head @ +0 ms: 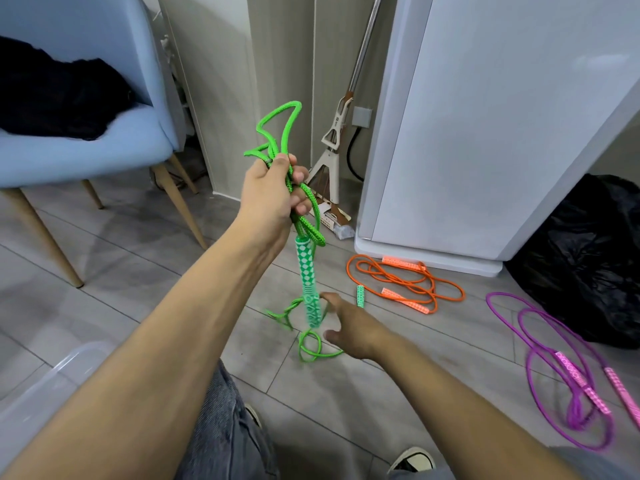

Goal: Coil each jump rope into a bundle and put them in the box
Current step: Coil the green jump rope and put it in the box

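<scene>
My left hand (273, 188) is raised and grips several loops of the green jump rope (280, 133). One green patterned handle (308, 282) hangs blurred below it. My right hand (349, 327) is low over the floor beside that handle, thumb and fingers spread and holding nothing. More green rope (313, 349) trails on the floor, and the second green handle (360, 296) lies there. An orange jump rope (405, 282) and a purple jump rope (561, 372) lie loose on the floor to the right. The clear plastic box (52, 382) shows at the lower left.
A blue chair (104, 147) with black cloth on it stands at the left. A white cabinet (485, 133) rises at the right, a mop (332, 150) leans in the corner, and a black bag (588, 258) sits by the purple rope. My shoes (414, 460) are below.
</scene>
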A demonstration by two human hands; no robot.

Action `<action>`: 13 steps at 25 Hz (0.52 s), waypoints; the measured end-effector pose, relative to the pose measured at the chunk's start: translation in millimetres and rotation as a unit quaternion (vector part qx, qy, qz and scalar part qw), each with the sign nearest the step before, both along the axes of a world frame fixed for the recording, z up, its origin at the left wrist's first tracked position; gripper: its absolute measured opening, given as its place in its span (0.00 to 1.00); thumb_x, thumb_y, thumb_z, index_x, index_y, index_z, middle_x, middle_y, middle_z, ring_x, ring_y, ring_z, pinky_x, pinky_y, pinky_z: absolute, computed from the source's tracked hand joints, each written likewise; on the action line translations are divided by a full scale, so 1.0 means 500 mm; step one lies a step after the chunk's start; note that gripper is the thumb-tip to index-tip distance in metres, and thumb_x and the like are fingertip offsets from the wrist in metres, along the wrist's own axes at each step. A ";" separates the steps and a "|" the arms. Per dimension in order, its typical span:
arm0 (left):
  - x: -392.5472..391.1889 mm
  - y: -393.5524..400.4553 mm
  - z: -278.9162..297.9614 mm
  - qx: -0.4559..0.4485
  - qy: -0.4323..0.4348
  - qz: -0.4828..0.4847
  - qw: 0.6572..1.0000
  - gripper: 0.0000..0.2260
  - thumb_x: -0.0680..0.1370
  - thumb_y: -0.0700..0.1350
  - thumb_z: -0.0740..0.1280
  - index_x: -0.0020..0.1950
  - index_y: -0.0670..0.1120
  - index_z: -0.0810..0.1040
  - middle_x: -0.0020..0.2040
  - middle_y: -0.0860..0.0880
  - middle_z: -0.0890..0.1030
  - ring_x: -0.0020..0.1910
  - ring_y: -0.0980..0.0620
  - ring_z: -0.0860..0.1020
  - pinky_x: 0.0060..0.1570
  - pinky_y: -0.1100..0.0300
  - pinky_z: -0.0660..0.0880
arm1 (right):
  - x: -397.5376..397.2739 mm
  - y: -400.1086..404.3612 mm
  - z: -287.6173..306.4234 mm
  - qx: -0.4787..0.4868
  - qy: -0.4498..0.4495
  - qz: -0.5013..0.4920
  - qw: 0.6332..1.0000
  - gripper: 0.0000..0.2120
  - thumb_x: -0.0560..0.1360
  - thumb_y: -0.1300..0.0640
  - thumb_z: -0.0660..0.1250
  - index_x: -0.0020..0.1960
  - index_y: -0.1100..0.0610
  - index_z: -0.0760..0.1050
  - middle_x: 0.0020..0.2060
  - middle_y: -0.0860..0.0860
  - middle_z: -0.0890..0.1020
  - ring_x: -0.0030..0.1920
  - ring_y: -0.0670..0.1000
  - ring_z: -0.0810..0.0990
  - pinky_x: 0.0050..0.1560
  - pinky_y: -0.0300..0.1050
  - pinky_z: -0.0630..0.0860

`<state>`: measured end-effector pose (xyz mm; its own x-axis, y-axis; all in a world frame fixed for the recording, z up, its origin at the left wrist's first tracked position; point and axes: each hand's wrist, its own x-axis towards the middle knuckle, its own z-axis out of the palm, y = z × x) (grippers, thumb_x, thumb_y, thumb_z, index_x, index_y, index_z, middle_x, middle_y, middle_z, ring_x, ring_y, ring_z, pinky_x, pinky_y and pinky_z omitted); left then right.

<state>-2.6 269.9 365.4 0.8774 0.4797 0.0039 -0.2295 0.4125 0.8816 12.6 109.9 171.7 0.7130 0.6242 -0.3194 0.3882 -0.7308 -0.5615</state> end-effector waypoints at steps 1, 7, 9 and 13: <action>0.004 -0.001 0.001 -0.003 -0.001 0.006 1.000 0.09 0.85 0.40 0.53 0.46 0.43 0.67 0.32 0.48 0.69 0.21 0.55 0.59 0.22 0.63 0.61 | 0.002 0.003 -0.019 -0.006 0.015 -0.027 0.999 0.34 0.78 0.56 0.67 0.79 0.47 0.55 0.67 0.52 0.76 0.62 0.56 0.78 0.62 0.46 0.73; 0.010 0.004 -0.003 0.013 0.009 0.022 1.000 0.09 0.85 0.40 0.53 0.45 0.44 0.67 0.32 0.49 0.69 0.21 0.55 0.60 0.22 0.63 0.61 | 0.016 0.003 -0.057 0.031 -0.013 -0.028 0.999 0.13 0.79 0.53 0.66 0.63 0.49 0.74 0.51 0.50 0.83 0.47 0.53 0.82 0.54 0.47 0.77; 0.022 0.027 -0.018 0.076 0.028 0.098 0.992 0.10 0.85 0.41 0.53 0.44 0.46 0.66 0.33 0.49 0.70 0.21 0.55 0.63 0.23 0.62 0.64 | 0.045 -0.026 -0.046 -0.066 -0.092 0.031 0.993 0.10 0.81 0.50 0.62 0.57 0.52 0.77 0.52 0.54 0.83 0.53 0.58 0.81 0.51 0.48 0.76; 0.035 0.108 -0.038 0.210 0.062 0.319 0.922 0.07 0.80 0.50 0.55 0.45 0.48 0.66 0.43 0.39 0.78 0.39 0.41 0.77 0.44 0.48 0.76 | 0.123 -0.203 -0.015 -0.370 -0.138 -0.004 0.919 0.14 0.81 0.53 0.61 0.64 0.56 0.76 0.62 0.57 0.80 0.62 0.59 0.79 0.57 0.49 0.76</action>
